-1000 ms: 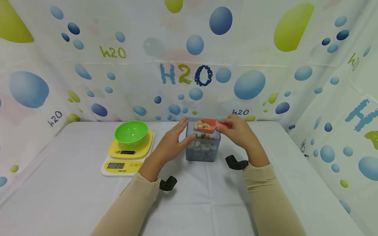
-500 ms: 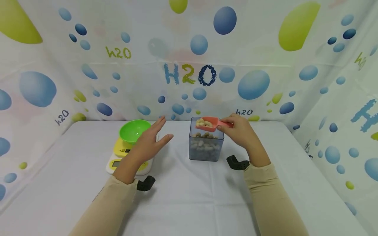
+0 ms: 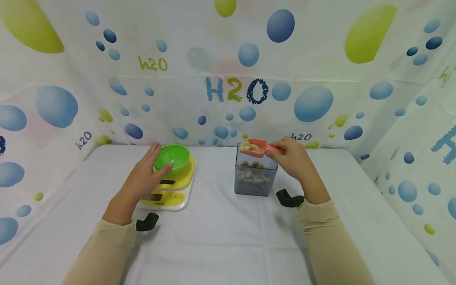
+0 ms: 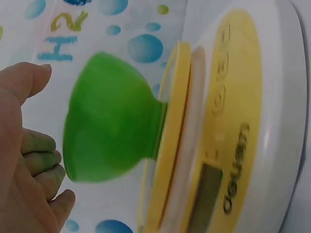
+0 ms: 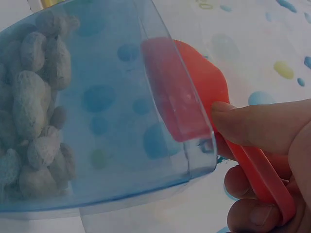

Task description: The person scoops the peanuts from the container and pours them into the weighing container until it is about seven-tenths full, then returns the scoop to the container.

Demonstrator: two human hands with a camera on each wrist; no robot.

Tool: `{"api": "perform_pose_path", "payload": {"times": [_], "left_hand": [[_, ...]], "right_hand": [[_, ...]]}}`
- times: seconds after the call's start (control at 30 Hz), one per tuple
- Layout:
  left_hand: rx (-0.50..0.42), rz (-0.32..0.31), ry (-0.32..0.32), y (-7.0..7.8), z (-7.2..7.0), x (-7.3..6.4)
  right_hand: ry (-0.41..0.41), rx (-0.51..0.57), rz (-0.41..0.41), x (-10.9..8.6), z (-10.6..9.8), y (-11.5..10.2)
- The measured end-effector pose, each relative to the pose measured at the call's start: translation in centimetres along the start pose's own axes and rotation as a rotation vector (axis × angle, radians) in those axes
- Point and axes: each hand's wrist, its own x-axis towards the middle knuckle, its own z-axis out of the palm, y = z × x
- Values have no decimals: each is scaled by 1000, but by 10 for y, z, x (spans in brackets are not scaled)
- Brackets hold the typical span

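My right hand (image 3: 291, 157) grips the handle of a red scoop (image 5: 204, 77), which carries several peanuts (image 3: 250, 147) over the mouth of a clear bluish box (image 3: 253, 186). More unshelled peanuts (image 5: 31, 97) lie in the bottom of that box, seen through its wall. On the left, a green bowl (image 4: 109, 121) stands on the yellow plate of a white kitchen scale (image 3: 183, 204). My left hand (image 3: 139, 176) is beside the bowl, thumb and fingers spread at its rim. In the left wrist view a gap shows between the fingers and the bowl.
A white cloth (image 3: 210, 241) covers the table. Behind it hangs a white curtain (image 3: 185, 103) printed with blue and green dots. The scale's display (image 4: 204, 199) faces the front, partly behind my left hand in the head view.
My left hand has left the side of the box and moved left to the green bowl. My right hand keeps the scoop of peanuts over the box, raised slightly.
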Motion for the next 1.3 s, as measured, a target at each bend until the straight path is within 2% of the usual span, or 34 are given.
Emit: {"api": "perform_pose_path", "payload": {"times": [0.13,0.27,0.47,0.63,0.9,1.07,1.3], "left_hand": [[-21,-48,-15,-13,1,3],[-38,-77,-33,-19,4,7],[-59,-107,-36,-22,7,6],[-88,-123,-36,-24,8,7],[-72,-165,-43,-27,8,11],[-82,-187,-44,-27,7,13],[-95,-215,-52,-25,6,16]], "right_hand": [[10,13,5,1,-1,-1],[26,17,-1,1,1,-6],[57,34,-111,5,13,-22],[55,68,-176,9,31,-39],[31,144,-197,19,64,-71],[48,156,-218,28,84,-91],[50,201,-183,39,110,-111]]}}
